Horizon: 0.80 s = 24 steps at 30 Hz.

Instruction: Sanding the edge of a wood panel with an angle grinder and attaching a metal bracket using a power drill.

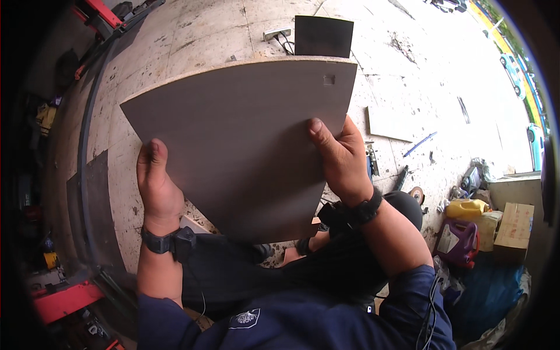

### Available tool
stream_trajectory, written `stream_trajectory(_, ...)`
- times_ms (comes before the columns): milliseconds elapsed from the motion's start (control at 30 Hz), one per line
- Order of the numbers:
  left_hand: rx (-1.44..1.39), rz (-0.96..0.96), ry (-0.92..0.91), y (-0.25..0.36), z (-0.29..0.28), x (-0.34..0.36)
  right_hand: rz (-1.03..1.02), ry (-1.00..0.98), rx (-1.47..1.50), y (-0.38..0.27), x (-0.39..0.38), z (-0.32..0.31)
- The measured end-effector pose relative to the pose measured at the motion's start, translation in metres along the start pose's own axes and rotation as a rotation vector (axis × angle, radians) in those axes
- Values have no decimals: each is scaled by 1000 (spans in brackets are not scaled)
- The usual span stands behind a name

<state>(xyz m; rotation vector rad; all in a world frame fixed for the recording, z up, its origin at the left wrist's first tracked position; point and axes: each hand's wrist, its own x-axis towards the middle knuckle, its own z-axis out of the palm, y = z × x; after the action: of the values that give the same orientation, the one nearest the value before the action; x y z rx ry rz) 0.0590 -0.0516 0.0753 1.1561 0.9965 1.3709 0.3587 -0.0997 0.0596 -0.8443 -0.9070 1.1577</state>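
A large grey flat board point(239, 128) with a pale rough edge along its far side is held up in front of me, above my lap. A small square mark shows near its far right corner. My left hand point(157, 184) grips the board's left edge, thumb on the near face. On the opposite edge, my right hand point(344, 157) holds it the same way, its thumb pressed on the face and the fingers partly hidden behind. Just past the board's far edge stands a dark rectangular panel point(324, 36), its lower part covered.
On the stained tiled floor to the right lie a pale board piece point(388, 125), a blue pen-like stick point(420, 144) and an angle grinder point(402, 178) near a round disc point(416, 195). Jugs, including a purple one point(458, 242), and a cardboard box point(514, 224) crowd the lower right. Red lift parts point(67, 300) stand left.
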Motion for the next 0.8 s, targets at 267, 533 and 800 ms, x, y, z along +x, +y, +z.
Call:
stream_trajectory(267, -63, -12, 14, 8, 4, 23, 3, 0, 16, -14, 24, 13)
stream_trajectory(533, -94, -5, 35, 13, 11, 30, 50, 33, 19, -19, 33, 20)
stream_trajectory(800, -104, -17, 41, 7, 9, 35, 35, 48, -36, -14, 37, 16)
